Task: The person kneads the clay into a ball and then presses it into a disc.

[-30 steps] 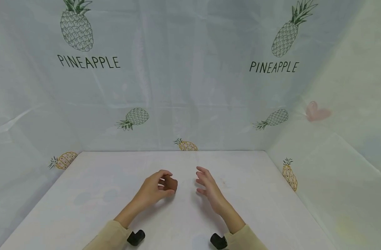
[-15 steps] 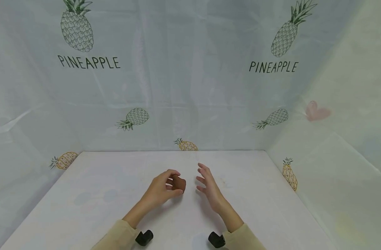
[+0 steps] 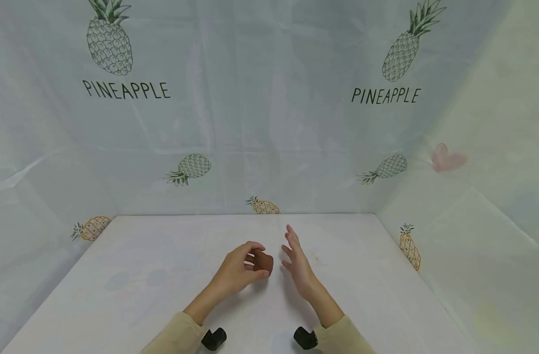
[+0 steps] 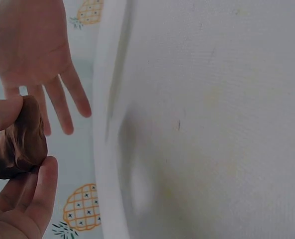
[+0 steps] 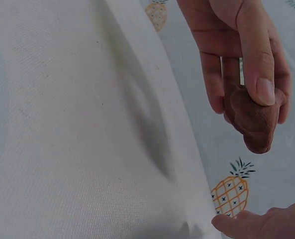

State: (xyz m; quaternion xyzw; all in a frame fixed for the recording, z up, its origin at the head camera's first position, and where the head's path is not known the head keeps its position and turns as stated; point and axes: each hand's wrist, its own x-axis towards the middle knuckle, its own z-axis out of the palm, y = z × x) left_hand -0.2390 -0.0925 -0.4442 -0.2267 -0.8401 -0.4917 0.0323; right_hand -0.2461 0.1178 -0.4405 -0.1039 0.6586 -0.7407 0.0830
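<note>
In the head view my left hand (image 3: 236, 270) grips a reddish-brown lump of clay (image 3: 264, 262) above the middle of the table. The left wrist view shows the clay (image 4: 25, 139) pinched between thumb and fingers, its surface uneven and creased. From the right wrist view the clay (image 5: 254, 117) looks knobbly, with the left thumb pressed on its near face. My right hand (image 3: 299, 270) is just right of the clay, palm turned toward it, fingers spread and fairly straight, holding nothing.
A white-covered table (image 3: 132, 255) lies under both hands. Behind and beside it hangs a pale sheet (image 3: 260, 113) printed with pineapples. Black wrist cameras stick out from the left cuff (image 3: 214, 339) and the right cuff (image 3: 305, 338).
My left hand has moved right with the clay, closing the distance to my right hand. The right hand's fingers have straightened and its palm has turned a little.
</note>
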